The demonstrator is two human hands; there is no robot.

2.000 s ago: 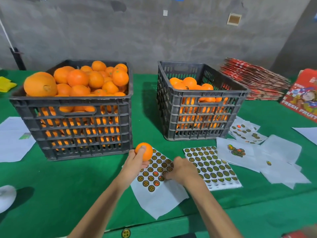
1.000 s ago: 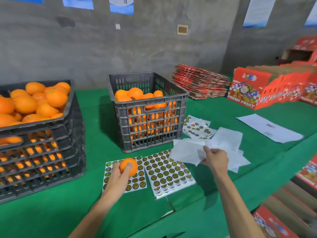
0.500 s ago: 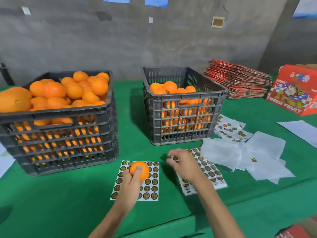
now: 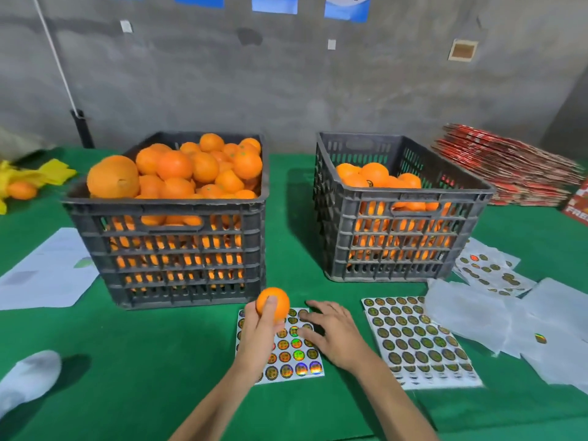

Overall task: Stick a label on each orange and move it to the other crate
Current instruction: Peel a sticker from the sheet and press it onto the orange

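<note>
Everything sits on a bright green tablecloth [image 4: 159, 361]. Both crates are dark grey plastic: the left crate [image 4: 178, 249] and the right crate [image 4: 404, 243], with orange fruit glowing through the slots. The held orange [image 4: 273, 302] is plain vivid orange. The sticker sheet [image 4: 291, 348] at lower centre is white with rows of dark round labels, some flashing rainbow holographic. Upper right has a stack of flat cartons [image 4: 509, 167] in red. Far left, yellow mesh [image 4: 47, 173]. The wall [image 4: 286, 84] is mottled grey concrete.
</note>
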